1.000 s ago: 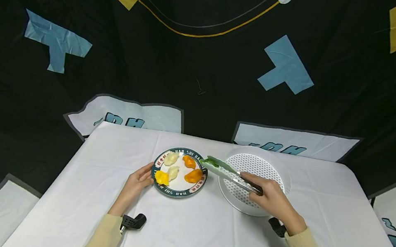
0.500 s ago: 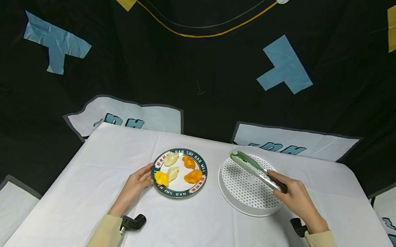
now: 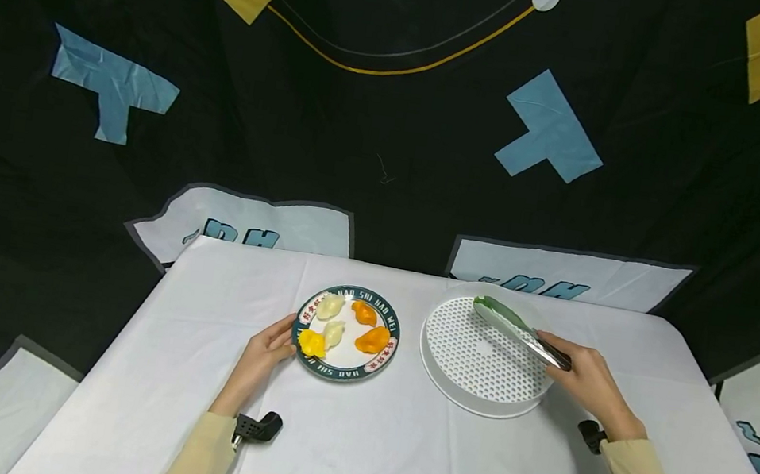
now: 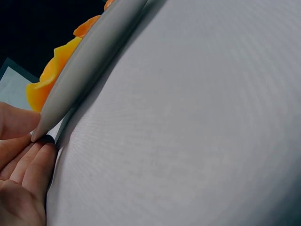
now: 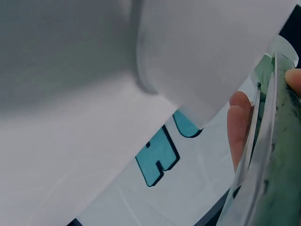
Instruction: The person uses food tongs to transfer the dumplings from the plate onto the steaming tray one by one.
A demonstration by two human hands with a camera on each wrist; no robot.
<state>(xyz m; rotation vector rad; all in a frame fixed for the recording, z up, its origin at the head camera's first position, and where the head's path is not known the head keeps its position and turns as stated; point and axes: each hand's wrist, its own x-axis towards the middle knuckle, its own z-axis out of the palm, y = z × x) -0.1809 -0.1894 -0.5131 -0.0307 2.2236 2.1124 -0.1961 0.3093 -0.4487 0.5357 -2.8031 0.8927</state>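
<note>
Over white cloth [image 3: 351,457], hands [image 3: 267,349] [image 3: 593,380] grip plate [image 3: 348,356] and tongs [image 3: 548,350] (perhaps holding greens [image 3: 496,312]), the tongs since shifted right.

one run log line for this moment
left hand: pinches green-rimmed plate | right hand: holds tongs over white perforated tray | plate: dumplings

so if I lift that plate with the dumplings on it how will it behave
The plate looks rigid, its rim evenly round, so it probably won't flex. With the left hand pinching only one edge, it may dip opposite. The dumplings just rest on it and might slide if it tilts.
</note>
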